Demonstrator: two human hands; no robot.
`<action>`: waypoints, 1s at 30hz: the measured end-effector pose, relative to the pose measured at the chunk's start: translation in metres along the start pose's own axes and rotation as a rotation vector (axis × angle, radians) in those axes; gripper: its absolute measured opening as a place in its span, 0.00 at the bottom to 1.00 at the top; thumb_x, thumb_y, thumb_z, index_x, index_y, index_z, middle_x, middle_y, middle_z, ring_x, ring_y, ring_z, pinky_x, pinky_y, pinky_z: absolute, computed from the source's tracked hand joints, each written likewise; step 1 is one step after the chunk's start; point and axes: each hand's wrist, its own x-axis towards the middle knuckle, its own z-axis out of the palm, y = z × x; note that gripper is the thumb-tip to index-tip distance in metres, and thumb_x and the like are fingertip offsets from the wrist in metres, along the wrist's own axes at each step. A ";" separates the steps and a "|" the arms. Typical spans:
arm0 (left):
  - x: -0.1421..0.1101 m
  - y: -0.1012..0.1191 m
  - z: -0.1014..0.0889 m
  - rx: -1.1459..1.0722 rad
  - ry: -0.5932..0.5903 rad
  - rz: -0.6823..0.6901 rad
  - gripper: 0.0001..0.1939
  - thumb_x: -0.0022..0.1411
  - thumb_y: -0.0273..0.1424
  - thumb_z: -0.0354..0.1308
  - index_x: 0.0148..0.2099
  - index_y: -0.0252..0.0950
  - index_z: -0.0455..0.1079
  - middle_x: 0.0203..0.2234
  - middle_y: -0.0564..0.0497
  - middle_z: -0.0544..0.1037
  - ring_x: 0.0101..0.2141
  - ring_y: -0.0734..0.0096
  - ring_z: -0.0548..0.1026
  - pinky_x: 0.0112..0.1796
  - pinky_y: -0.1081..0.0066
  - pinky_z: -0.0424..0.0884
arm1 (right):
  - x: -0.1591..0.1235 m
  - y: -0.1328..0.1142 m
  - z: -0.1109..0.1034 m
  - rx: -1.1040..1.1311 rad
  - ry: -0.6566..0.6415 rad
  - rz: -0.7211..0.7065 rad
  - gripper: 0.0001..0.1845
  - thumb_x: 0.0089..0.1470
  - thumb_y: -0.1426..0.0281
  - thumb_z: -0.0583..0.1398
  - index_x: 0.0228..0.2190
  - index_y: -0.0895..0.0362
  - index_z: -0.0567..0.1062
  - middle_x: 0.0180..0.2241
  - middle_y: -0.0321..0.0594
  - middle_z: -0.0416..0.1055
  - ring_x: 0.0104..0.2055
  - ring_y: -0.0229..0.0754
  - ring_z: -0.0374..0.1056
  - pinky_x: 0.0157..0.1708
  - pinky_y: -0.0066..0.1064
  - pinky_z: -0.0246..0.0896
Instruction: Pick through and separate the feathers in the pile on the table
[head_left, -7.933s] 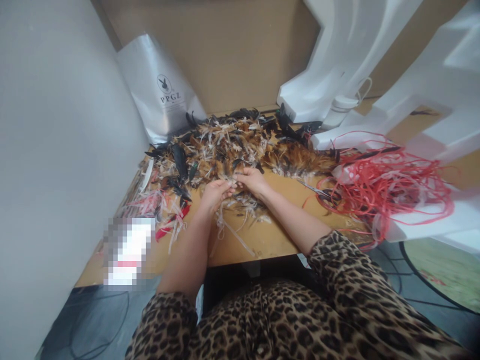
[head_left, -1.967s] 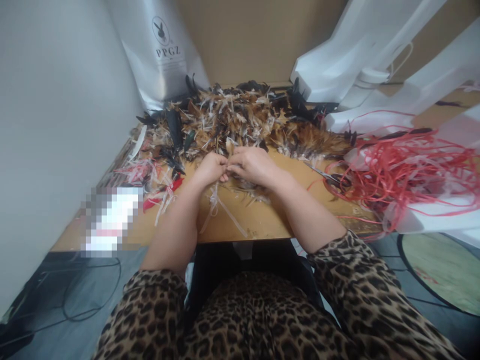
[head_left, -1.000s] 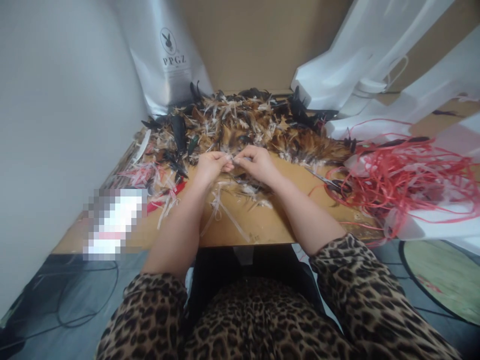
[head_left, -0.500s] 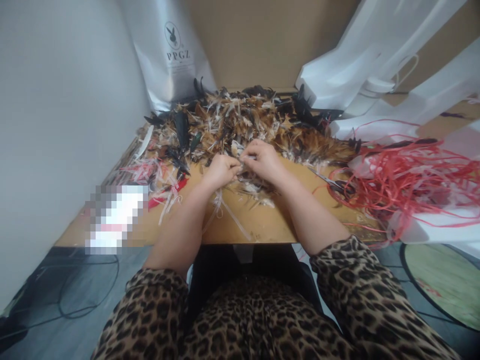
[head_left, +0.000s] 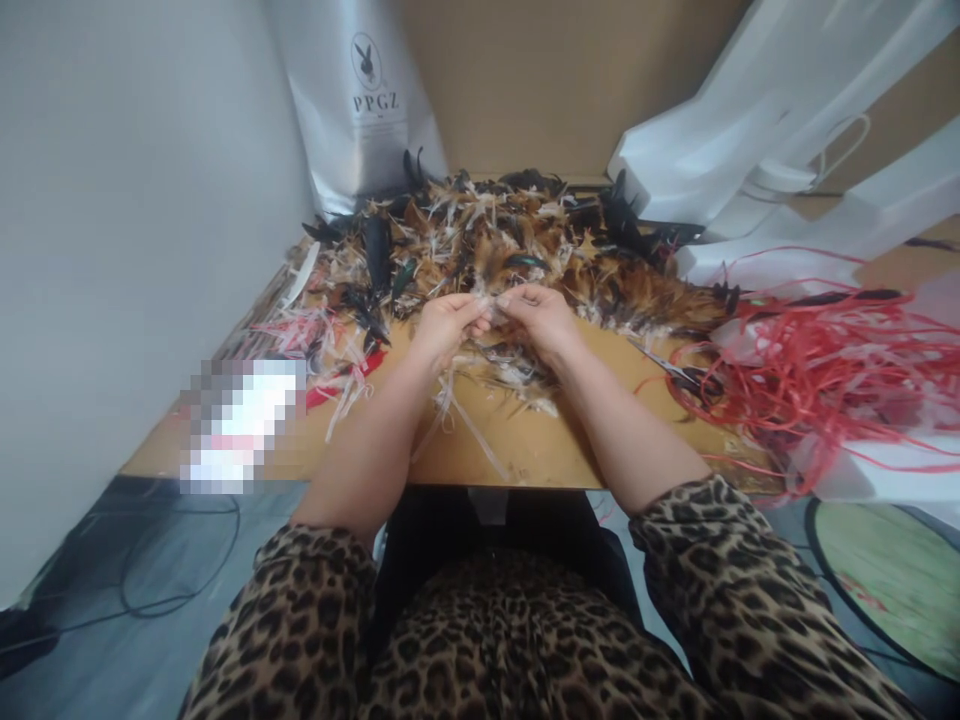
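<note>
Fingertips meet at the front of a pile of brown, black and whitish feathers (head_left: 431, 245). My left hand (head_left: 450, 325) is closed in a pinch at the pale base of a small tuft of feathers (head_left: 491, 265). Right beside it, my right hand (head_left: 541, 318) also pinches at this base, its thumb and forefinger together. Brown fluff and a dark, greenish feather (head_left: 527, 261) stick up above the fingers. Under the wrists lie loose feathers (head_left: 517, 375) and thin pale ribbon strips (head_left: 457, 410). The exact spot each fingertip grips is too small to make out.
Scissors (head_left: 679, 375) lie right of my right forearm, beside a tangle of red plastic ribbon (head_left: 817, 370). Pink and white scraps (head_left: 300, 335) lie left, near a blurred-out bright patch (head_left: 251, 420). A silver bag (head_left: 367, 140) and white sheeting (head_left: 697, 140) stand behind.
The view has shifted slightly, moving the scene right. Brown fluff and the dark greenish feather now show upright above my fingers, where a whitish piece showed before. Both hands remain close together, pinching.
</note>
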 end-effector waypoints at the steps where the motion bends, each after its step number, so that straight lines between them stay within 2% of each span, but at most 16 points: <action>1: 0.001 -0.001 0.000 -0.021 0.018 -0.020 0.08 0.48 0.31 0.61 0.27 0.29 0.69 0.18 0.53 0.72 0.18 0.86 0.67 0.21 0.84 0.63 | 0.000 0.001 0.001 -0.071 0.007 -0.050 0.13 0.39 0.61 0.63 0.23 0.59 0.70 0.21 0.34 0.66 0.22 0.33 0.58 0.25 0.28 0.55; 5: 0.004 -0.004 -0.002 -0.071 0.066 -0.044 0.06 0.48 0.28 0.61 0.26 0.29 0.69 0.18 0.53 0.72 0.18 0.86 0.67 0.21 0.84 0.63 | -0.004 0.002 0.002 -0.436 0.020 -0.362 0.09 0.45 0.66 0.58 0.22 0.59 0.72 0.24 0.37 0.66 0.29 0.36 0.60 0.33 0.30 0.55; 8: 0.005 -0.006 -0.003 0.011 0.088 -0.063 0.06 0.48 0.28 0.60 0.26 0.29 0.69 0.16 0.53 0.71 0.17 0.85 0.67 0.21 0.83 0.64 | -0.008 0.000 0.001 -0.681 -0.018 -0.536 0.10 0.50 0.68 0.54 0.24 0.59 0.73 0.27 0.40 0.65 0.32 0.38 0.60 0.34 0.31 0.54; 13: 0.006 -0.010 -0.004 0.347 0.082 0.008 0.08 0.49 0.29 0.58 0.23 0.29 0.68 0.14 0.53 0.70 0.15 0.81 0.67 0.19 0.80 0.64 | -0.014 -0.007 -0.002 -1.029 -0.108 -0.641 0.11 0.52 0.67 0.53 0.28 0.57 0.73 0.32 0.43 0.65 0.37 0.43 0.57 0.37 0.35 0.48; 17: 0.003 -0.009 -0.009 0.642 -0.049 0.069 0.07 0.50 0.27 0.54 0.22 0.31 0.69 0.12 0.54 0.69 0.14 0.81 0.66 0.17 0.80 0.60 | -0.015 -0.012 -0.002 -1.125 -0.163 -0.661 0.11 0.52 0.66 0.53 0.26 0.57 0.73 0.34 0.44 0.65 0.39 0.45 0.56 0.40 0.38 0.46; 21: -0.002 -0.004 -0.011 0.776 -0.222 0.184 0.08 0.50 0.27 0.54 0.22 0.32 0.70 0.13 0.53 0.70 0.15 0.80 0.67 0.19 0.80 0.60 | -0.010 -0.015 -0.008 -0.914 -0.159 -0.557 0.07 0.47 0.68 0.57 0.25 0.57 0.74 0.33 0.43 0.67 0.40 0.44 0.59 0.41 0.37 0.49; 23: -0.005 -0.001 -0.009 0.739 -0.273 0.172 0.08 0.51 0.28 0.54 0.22 0.32 0.70 0.14 0.53 0.71 0.16 0.80 0.68 0.19 0.80 0.62 | -0.005 -0.015 -0.015 -0.699 -0.194 -0.413 0.07 0.44 0.67 0.59 0.24 0.59 0.74 0.30 0.41 0.69 0.35 0.41 0.61 0.38 0.35 0.53; 25: -0.008 0.002 -0.006 0.640 -0.307 0.135 0.08 0.51 0.29 0.56 0.24 0.31 0.71 0.15 0.51 0.72 0.16 0.79 0.68 0.20 0.79 0.63 | -0.001 -0.015 -0.022 -0.458 -0.263 -0.198 0.09 0.40 0.65 0.62 0.23 0.59 0.74 0.26 0.38 0.69 0.30 0.38 0.62 0.34 0.32 0.56; 27: -0.011 0.005 -0.002 0.551 -0.388 0.088 0.08 0.51 0.30 0.57 0.25 0.30 0.72 0.16 0.50 0.72 0.17 0.79 0.69 0.21 0.78 0.64 | 0.002 -0.015 -0.027 -0.230 -0.314 -0.014 0.12 0.36 0.64 0.64 0.23 0.59 0.73 0.23 0.37 0.69 0.27 0.36 0.63 0.32 0.31 0.58; 30: -0.014 0.008 0.001 0.397 -0.417 0.040 0.09 0.50 0.32 0.59 0.25 0.29 0.71 0.15 0.51 0.72 0.16 0.81 0.68 0.20 0.79 0.64 | 0.002 -0.015 -0.027 0.023 -0.358 0.147 0.14 0.31 0.64 0.67 0.21 0.59 0.72 0.22 0.37 0.69 0.25 0.37 0.64 0.30 0.31 0.60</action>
